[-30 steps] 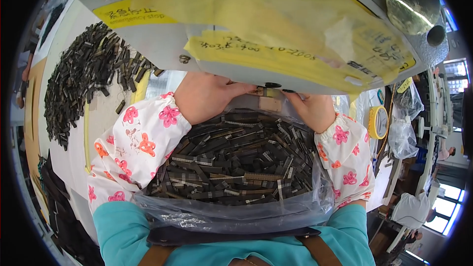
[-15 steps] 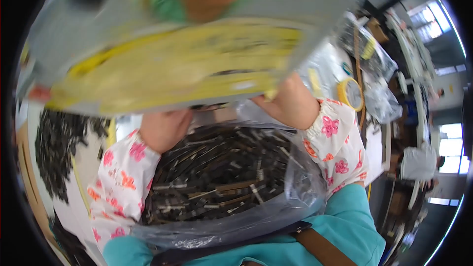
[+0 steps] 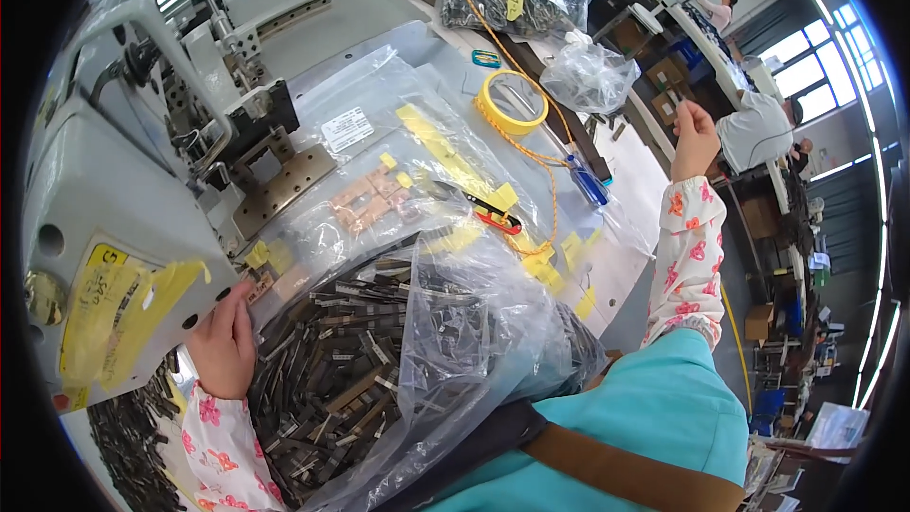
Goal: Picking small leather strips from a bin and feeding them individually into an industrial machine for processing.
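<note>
Lying loose at seven o'clock, dark strips (image 3: 327,403) fill an open clear plastic bag (image 3: 474,332) against the body, and this large share looks left to do. The left hand (image 3: 223,351), at eight o'clock, is by the edge of a grey machine (image 3: 90,175) at nine, fingers bent; I cannot tell whether it grips anything. Past its wrist, also near eight, a heap of dark pieces (image 3: 133,441) is perhaps done already, though nothing here confirms it. The right hand (image 3: 698,144) is raised at two o'clock, well apart from the strips, fingers curled, any pinch too small to make out. Farther off, toward one, sit a yellow tape roll (image 3: 518,126) and a packed bag (image 3: 507,8); farthest, at two, is a co-worker (image 3: 758,128) in a pale top
</note>
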A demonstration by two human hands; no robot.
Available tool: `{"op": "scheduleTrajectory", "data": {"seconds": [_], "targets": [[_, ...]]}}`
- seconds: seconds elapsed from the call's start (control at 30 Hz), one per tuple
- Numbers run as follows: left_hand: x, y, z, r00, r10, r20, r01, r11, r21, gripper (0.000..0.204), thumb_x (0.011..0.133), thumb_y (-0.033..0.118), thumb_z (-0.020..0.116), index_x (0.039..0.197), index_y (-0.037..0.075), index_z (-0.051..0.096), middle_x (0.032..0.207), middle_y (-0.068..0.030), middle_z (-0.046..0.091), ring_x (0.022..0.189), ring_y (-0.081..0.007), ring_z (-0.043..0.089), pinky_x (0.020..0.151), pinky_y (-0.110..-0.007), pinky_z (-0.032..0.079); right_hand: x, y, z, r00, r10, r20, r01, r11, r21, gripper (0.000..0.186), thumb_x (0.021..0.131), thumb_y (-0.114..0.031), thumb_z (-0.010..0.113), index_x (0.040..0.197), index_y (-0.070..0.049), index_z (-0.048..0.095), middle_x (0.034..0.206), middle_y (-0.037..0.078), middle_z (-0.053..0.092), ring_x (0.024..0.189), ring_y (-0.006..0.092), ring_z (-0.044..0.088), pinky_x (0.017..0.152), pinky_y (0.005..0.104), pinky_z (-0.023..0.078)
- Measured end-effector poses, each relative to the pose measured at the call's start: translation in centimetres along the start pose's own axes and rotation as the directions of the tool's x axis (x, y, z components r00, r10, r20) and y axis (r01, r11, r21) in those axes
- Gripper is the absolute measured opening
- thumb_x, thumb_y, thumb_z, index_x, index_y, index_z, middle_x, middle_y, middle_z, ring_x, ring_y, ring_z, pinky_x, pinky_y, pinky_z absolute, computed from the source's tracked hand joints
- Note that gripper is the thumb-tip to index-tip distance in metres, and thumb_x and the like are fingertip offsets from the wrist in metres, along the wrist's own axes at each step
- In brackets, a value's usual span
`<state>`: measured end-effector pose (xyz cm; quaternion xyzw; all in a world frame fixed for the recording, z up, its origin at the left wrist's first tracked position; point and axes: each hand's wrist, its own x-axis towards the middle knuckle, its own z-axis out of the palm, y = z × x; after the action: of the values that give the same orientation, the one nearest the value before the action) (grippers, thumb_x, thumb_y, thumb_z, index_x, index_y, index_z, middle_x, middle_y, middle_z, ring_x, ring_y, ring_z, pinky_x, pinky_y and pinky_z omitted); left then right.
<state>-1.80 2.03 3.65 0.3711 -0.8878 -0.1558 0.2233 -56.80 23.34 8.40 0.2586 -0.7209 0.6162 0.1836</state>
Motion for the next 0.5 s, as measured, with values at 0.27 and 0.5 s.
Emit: {"op": "scheduleTrajectory", "data": {"seconds": [0.27,0.5], "targets": [[0.4,-0.7,0.1,0.995,0.092,-0.040,-0.091,0.996,0.022,0.020,0.083,0.000,0.048,0.099,0.003,0.058,0.085,-0.0155,0.062,0.071,-0.0306,0.060,0.061,-0.034,0.046,-0.4,7.6,-0.6,0.980,-0.156,0.121,0.193,0.881,-0.431,0.030,0.075,-0.020,0.067,0.099,-0.002,0.063,0.088,0.009,0.065,0.077,0.0133,0.060,0.074,0.0250,0.046],[-1.1,-1.8,0.1,0.994,0.008,-0.110,-0.003,0.999,0.043,0.019,0.085,0.005,0.049,0.100,0.006,0.059,0.057,-0.0092,0.053,0.049,-0.0206,0.054,0.049,-0.030,0.040,-6.5,-11.3,8.4,0.789,-0.221,0.573,0.119,0.970,0.211,0.019,0.084,-0.008,0.058,0.099,0.005,0.061,0.092,0.006,0.063,0.081,0.0098,0.056,0.075,0.0210,0.043]]}}
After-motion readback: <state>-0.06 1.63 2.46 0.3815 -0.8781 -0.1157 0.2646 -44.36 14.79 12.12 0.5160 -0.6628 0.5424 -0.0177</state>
